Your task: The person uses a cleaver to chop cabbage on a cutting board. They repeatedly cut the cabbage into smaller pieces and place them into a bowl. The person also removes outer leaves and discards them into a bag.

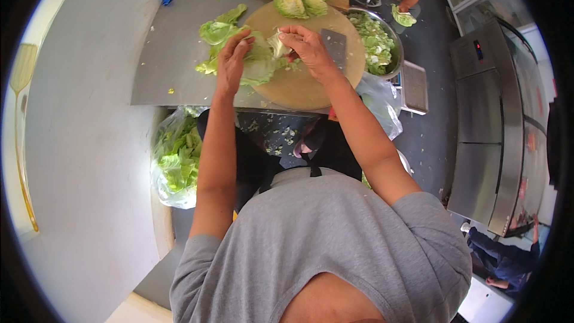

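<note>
My right hand (309, 49) pinches a pale chunk of cabbage (278, 45), perhaps a piece of core, above the round chopping board (309, 92). Just left of it, my left hand (232, 60) is among loose green cabbage leaves (262, 65); whether its fingers grip a leaf cannot be told. More leaves (215, 33) lie on the grey tabletop beyond that hand. A cleaver (334, 47) lies flat on the board, right of my right hand, its handle not clearly seen. Cut cabbage pieces (290, 2) sit along the board's far edge.
A steel bowl (400, 54) of chopped cabbage stands right of the board, near a scale (415, 87). Plastic bags hang at the table's front edge (379, 98) and lower left (175, 197). Across the table, another person's hand (406, 6) holds cabbage. Steel refrigerators (477, 107) stand right.
</note>
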The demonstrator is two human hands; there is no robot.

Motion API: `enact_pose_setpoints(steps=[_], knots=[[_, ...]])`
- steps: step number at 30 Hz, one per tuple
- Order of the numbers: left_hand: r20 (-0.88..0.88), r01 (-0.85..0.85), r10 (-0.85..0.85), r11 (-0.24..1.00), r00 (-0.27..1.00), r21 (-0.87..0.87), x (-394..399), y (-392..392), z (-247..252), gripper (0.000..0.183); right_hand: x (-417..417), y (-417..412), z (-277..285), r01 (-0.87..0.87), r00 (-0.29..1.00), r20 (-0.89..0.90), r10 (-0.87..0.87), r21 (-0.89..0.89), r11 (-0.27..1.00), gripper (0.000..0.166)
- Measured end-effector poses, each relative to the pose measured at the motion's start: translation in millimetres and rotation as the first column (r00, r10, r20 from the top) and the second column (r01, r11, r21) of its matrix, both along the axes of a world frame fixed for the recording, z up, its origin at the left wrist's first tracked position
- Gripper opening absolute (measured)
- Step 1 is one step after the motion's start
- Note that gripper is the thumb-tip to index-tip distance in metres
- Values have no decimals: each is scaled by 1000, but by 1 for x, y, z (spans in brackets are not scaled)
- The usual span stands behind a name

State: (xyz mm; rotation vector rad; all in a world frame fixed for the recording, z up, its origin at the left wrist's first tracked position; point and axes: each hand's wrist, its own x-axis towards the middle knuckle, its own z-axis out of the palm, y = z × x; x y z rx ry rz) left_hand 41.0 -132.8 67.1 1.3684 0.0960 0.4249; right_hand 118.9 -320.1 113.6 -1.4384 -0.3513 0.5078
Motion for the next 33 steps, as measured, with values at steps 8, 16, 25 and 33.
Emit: enact_pose_setpoints(steps=[8, 16, 25, 33], knots=[[175, -174, 58, 602, 983, 780, -4, -39, 34, 30, 4, -41, -13, 144, 979, -166, -122, 133, 981, 49], [100, -131, 118, 300, 988, 945, -1, -9, -18, 22, -2, 19, -67, 68, 988, 132, -85, 131, 989, 21], [31, -35, 16, 356, 999, 934, 28, -1, -14, 25, 10, 16, -37, 325, 675, 723, -148, -111, 939, 20], [214, -249, 210, 157, 954, 956, 44, -24, -26, 23, -4, 39, -50, 594, 659, 593, -462, -34, 804, 15]])
